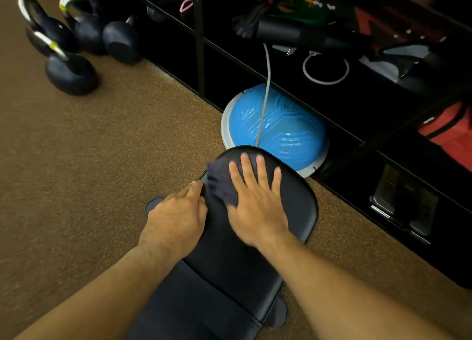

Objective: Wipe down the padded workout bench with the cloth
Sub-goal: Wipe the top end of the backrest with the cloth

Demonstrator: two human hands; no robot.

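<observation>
Right hand [255, 201] fingers spread flat on cloth [219, 184]; left hand [176, 214] at bench [293, 207] edge, curl unclear; risk: loose cloth bunches, skips patches.

The cloth [220, 186] lay on the bench's [293, 209] far end, under the right hand [255, 201]; the balance dome [283, 127] sat just beyond the bench, kettlebells [72, 71] well left.
</observation>
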